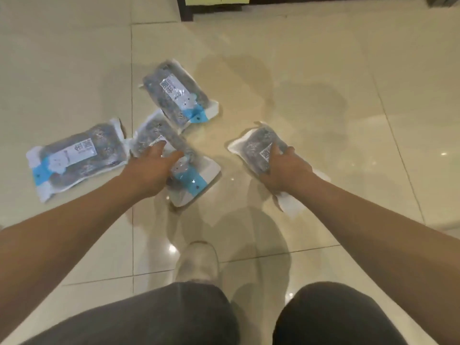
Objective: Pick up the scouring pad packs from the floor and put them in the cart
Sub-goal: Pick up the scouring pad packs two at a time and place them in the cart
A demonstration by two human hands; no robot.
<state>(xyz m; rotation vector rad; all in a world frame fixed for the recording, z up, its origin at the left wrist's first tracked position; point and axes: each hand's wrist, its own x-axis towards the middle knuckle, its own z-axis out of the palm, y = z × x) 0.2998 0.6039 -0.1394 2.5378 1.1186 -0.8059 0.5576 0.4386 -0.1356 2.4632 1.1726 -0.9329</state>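
Observation:
Several clear scouring pad packs with grey pads and blue-white labels lie on the cream tiled floor. My left hand (154, 168) rests on the middle pack (191, 175), fingers curled over it. My right hand (283, 168) grips the right pack (254, 145) from above. A far pack (176, 95) lies just beyond the middle one. A left pack (74, 158) lies apart from both hands. No cart is in view.
A dark shelf base (189, 11) with a yellow tag stands at the top edge. My shoe (196, 262) and dark trouser knees fill the bottom. Glossy floor tiles (348, 95) stretch to the right.

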